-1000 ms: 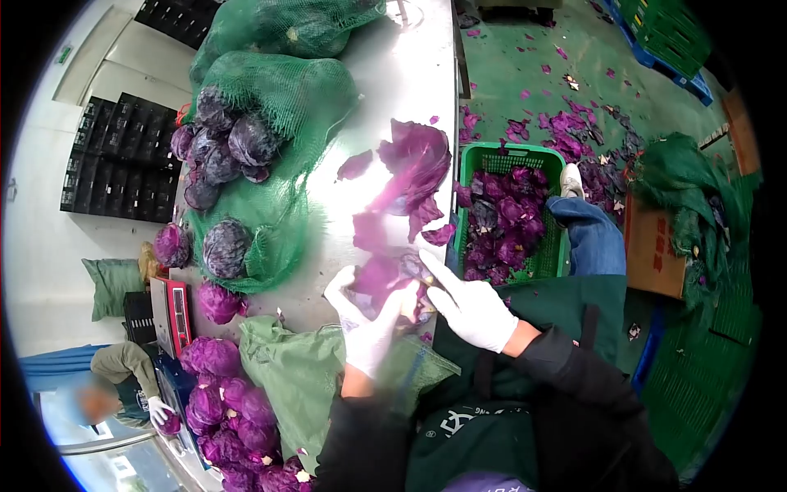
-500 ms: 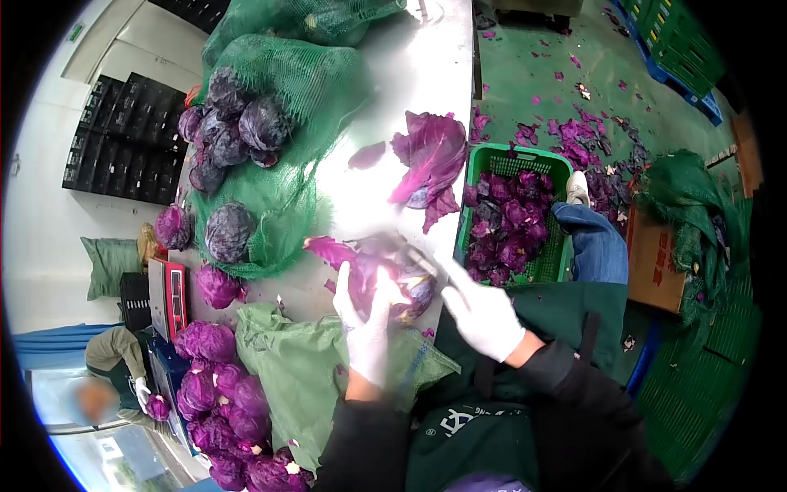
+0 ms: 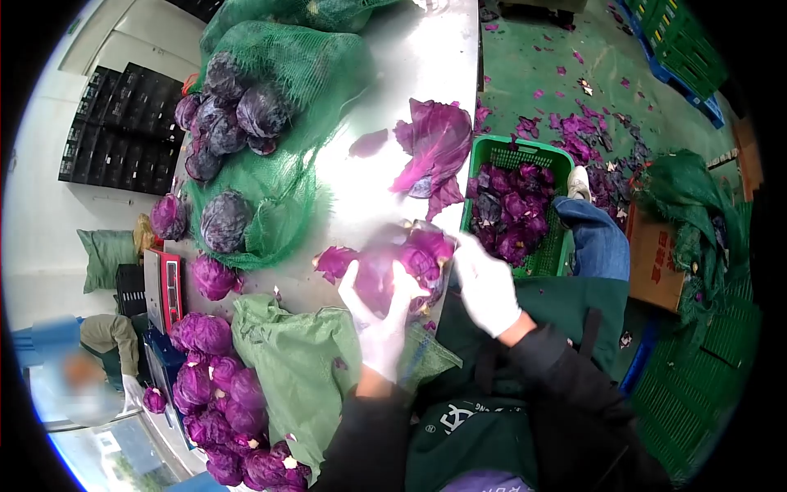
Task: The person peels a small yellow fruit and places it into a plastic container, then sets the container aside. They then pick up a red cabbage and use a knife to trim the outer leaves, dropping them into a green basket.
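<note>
My gloved left hand [image 3: 381, 324] is wrapped around a red cabbage [image 3: 377, 279], holding it above the near edge of the metal table. Loose outer leaves [image 3: 426, 256] stand away from its right side. Beside those leaves is my gloved right hand [image 3: 489, 287], its fingers closed. The blade of the knife that showed in this hand a moment ago is hidden or blurred now. Farther up the table lie large detached cabbage leaves [image 3: 434, 148]. A pale green sack [image 3: 287, 361] lies under and left of my left hand.
Green mesh bags [image 3: 320, 90] hold dark cabbages [image 3: 225, 221] on the table. Trimmed cabbages [image 3: 209, 385] are piled at the lower left, near a red scale [image 3: 168, 283]. A green crate [image 3: 561, 164] of leaves stands right of the table. A co-worker [image 3: 115, 344] is at the far left.
My right hand has moved up slightly, and the blurred blade no longer shows. The cabbage has turned in my left hand, with its leaves spread out more on the right.
</note>
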`<state>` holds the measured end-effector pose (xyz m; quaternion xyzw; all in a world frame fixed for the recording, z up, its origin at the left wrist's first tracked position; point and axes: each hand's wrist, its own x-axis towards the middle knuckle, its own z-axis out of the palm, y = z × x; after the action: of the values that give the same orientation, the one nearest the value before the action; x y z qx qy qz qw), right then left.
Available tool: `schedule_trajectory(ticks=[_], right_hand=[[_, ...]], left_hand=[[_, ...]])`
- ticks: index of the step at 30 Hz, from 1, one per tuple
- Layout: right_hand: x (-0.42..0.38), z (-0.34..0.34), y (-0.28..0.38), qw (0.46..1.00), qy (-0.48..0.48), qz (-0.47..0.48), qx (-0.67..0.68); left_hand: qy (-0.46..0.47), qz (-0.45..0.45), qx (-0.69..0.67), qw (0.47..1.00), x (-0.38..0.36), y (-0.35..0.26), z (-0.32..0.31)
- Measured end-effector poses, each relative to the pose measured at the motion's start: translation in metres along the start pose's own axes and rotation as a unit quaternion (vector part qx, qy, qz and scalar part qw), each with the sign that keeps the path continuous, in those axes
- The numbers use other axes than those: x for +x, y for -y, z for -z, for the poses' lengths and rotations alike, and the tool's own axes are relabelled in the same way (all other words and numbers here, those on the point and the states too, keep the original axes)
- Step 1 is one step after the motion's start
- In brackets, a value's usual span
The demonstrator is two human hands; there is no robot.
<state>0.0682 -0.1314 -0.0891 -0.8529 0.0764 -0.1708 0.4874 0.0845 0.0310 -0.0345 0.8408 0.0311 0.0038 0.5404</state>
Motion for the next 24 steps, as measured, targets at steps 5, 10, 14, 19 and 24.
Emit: schedule_trajectory(ticks=[5, 10, 14, 19, 24], right_hand=[[0.032, 0.027, -0.053, 0.972, 0.086, -0.211, 0.065], [0.038, 0.033, 0.044, 0.99, 0.126, 0.049, 0.035], [0.027, 0.018, 0.044, 0.979, 0.197, -0.018, -0.051], [0.029, 0.021, 0.025, 0.989, 0.136, -0.024, 0.045], [0.028, 0.019, 0.029, 0.993, 0.112, 0.031, -0.008]], left_hand=[[0.032, 0.058, -0.176, 0.982, 0.005, -0.002, 0.007], [0.048, 0.061, -0.155, 0.985, 0.012, -0.012, 0.004], [0.051, 0.043, -0.141, 0.988, 0.014, -0.005, 0.005], [0.052, 0.036, -0.11, 0.992, 0.012, -0.003, 0.008], [0.057, 0.079, -0.171, 0.98, 0.009, -0.011, 0.007]])
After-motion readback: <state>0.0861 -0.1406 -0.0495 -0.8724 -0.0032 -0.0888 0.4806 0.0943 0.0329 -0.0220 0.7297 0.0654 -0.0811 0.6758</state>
